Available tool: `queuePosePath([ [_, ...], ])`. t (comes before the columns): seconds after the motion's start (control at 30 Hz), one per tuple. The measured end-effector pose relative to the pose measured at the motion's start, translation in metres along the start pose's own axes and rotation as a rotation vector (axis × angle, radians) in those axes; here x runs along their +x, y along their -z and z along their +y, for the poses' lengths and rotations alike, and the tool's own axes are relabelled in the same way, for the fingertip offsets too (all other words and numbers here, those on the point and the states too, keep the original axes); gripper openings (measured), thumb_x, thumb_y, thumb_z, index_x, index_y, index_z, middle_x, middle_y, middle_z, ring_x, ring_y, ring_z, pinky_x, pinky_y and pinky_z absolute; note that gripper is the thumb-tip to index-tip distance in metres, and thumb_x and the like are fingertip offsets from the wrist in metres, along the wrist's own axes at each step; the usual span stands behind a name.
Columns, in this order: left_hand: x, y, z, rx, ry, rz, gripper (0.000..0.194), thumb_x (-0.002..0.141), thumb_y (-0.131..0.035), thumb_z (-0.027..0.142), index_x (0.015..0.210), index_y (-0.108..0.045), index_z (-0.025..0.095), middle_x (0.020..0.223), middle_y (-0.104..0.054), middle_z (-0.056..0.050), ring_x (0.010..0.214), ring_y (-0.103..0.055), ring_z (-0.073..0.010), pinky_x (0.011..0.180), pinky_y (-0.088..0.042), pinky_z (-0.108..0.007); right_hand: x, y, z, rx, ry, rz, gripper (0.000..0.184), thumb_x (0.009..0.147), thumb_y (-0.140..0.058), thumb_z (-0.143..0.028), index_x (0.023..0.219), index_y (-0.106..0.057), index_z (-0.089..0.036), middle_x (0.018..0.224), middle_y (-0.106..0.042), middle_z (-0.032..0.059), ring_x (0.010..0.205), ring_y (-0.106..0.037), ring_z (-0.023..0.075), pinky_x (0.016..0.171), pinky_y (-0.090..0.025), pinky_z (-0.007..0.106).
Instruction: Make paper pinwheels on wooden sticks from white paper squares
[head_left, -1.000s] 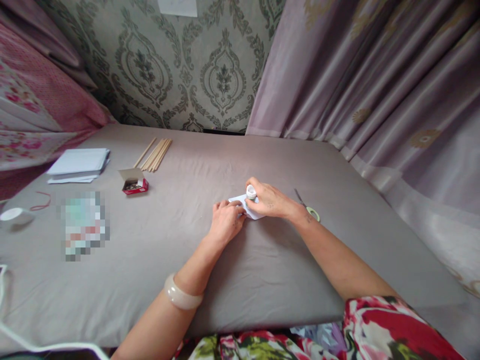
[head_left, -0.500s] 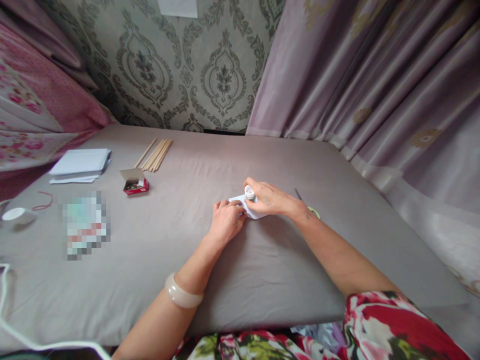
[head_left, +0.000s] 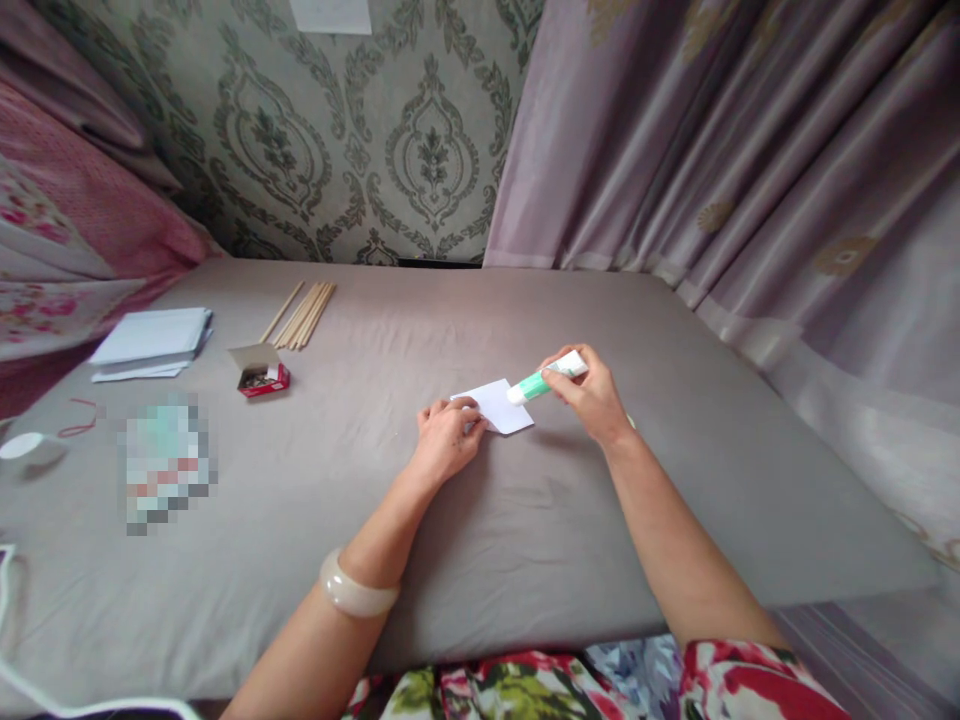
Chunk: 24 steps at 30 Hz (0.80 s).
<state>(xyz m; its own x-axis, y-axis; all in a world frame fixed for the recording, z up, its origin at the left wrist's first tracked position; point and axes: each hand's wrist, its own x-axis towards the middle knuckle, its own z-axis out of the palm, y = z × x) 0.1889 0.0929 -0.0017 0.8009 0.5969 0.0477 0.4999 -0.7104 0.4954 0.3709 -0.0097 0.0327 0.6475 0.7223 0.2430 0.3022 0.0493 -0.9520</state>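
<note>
My right hand point(head_left: 589, 388) is wrapped round a white and green glue stick point(head_left: 534, 386). It tilts, its lower end at the right part of a small white paper point(head_left: 496, 405); whether it touches the paper I cannot tell. My left hand point(head_left: 450, 430) lies at the paper's left edge, its fingers bent and closed on that edge against the table. Part of the paper there is hidden under the fingers.
On the left lie a stack of white paper point(head_left: 150, 340), wooden sticks point(head_left: 307, 318), an opened red box of small pieces point(head_left: 262, 380), a blurred packet point(head_left: 166, 465), a red string point(head_left: 79, 418) and a white round object point(head_left: 28, 447). A white cord point(head_left: 90, 708) runs along the front left.
My right hand has moved right and turned, tilting the glue stick from near upright to slanted. More of the paper shows. The view has shifted slightly.
</note>
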Motion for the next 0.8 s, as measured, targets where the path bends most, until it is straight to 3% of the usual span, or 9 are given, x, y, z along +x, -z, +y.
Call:
queuePosePath([
  [0.27,0.009,-0.001,0.009,-0.091,0.174,0.007,0.025,0.086,-0.053,0.039,0.083,-0.075,0.026,0.121,-0.063,-0.002,0.11,-0.051,-0.0272,0.095,-0.032,-0.047,-0.018,-0.002,0.009,0.264,-0.158,0.202,0.035,0.062,-0.073,-0.035,0.082,-0.049,-0.022,0.071,-0.061,-0.0048,0.048,-0.043,0.0082,0.043,-0.033,0.022],
  [0.53,0.019,0.004,0.023,-0.091,0.327,0.01,0.019,0.08,-0.06,0.034,0.075,-0.075,0.024,0.117,-0.066,-0.003,0.115,-0.05,-0.0288,0.097,-0.031,-0.048,-0.022,0.004,0.009,0.332,-0.2,0.253,0.035,0.06,-0.074,-0.034,0.082,-0.049,-0.022,0.068,-0.06,-0.0063,0.046,-0.043,0.0077,0.041,-0.033,0.022],
  [0.8,0.026,-0.002,0.025,-0.013,0.387,0.033,0.02,0.076,-0.059,0.035,0.075,-0.073,0.022,0.113,-0.068,-0.005,0.111,-0.053,-0.0299,0.092,-0.034,-0.045,-0.023,0.007,0.006,0.367,-0.203,0.286,0.036,0.061,-0.075,-0.033,0.082,-0.049,-0.022,0.068,-0.059,-0.0066,0.046,-0.043,0.0072,0.04,-0.033,0.021],
])
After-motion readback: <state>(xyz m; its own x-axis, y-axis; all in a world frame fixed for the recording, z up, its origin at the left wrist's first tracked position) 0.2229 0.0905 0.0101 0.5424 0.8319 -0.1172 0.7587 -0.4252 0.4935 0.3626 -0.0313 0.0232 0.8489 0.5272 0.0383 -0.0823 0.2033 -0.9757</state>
